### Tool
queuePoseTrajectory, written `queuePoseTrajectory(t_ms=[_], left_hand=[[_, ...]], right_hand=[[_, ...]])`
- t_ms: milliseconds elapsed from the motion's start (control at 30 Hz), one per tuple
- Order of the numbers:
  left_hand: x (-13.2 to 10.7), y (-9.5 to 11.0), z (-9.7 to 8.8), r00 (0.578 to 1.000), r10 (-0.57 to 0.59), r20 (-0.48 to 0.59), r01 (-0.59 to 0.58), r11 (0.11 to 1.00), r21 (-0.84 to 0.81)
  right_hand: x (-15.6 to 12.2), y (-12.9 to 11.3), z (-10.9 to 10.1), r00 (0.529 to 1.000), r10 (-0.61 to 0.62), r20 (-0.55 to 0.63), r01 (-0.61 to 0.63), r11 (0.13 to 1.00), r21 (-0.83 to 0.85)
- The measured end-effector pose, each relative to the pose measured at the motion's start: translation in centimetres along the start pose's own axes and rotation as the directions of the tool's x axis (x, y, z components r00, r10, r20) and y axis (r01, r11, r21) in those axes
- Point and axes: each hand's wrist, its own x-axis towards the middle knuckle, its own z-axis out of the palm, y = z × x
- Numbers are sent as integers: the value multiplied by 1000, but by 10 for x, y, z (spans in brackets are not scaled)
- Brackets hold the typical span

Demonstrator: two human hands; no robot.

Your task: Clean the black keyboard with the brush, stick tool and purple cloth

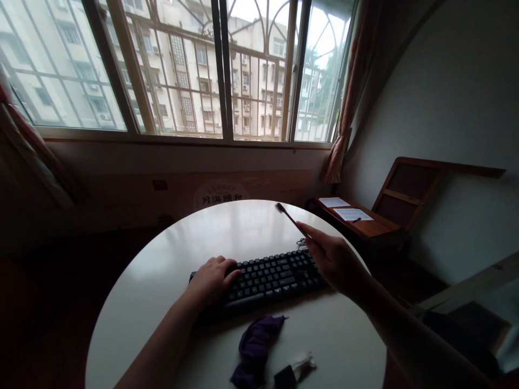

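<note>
A black computer keyboard (267,278) lies across the middle of a round white table (141,302). My left hand (213,278) is on its left end, thumb over the keys and fingers bent toward the far edge, gripping it. Above the keyboard's right end, my right hand (330,256) is closed around the handle of a toothbrush (290,217). The dark bristle head points up and to the left, clear of the keys. Nearer to me lie a crumpled purple cloth (259,346) and a small dark object with a whitish, wrinkled end (294,373).
A coiled black cable (301,243) sits behind the keyboard. Beyond the table, a wooden bench (379,224) holds paper sheets (352,214) and a pen (357,220). Barred windows (259,81) and curtains (340,146) line the far wall.
</note>
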Motion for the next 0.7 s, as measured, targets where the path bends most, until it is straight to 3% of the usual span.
queuePoseTrajectory(t_ms=[133,333,533,700], left_hand=[[-2,-4,-4,999,-29,15,30,998,-60],[-1,-12,-7,999,-30,-33,27,994,-103],[2,-35,-9,982,-125,-145,124,992,-12],[0,-55,-10,949,-197,-245,169,977,-130]], right_hand=[[35,-6,44,993,-41,-110,56,990,133],[27,13,96,997,-74,4,71,972,226],[12,20,102,970,-182,162,129,947,295],[12,18,94,935,-293,201,225,926,304]])
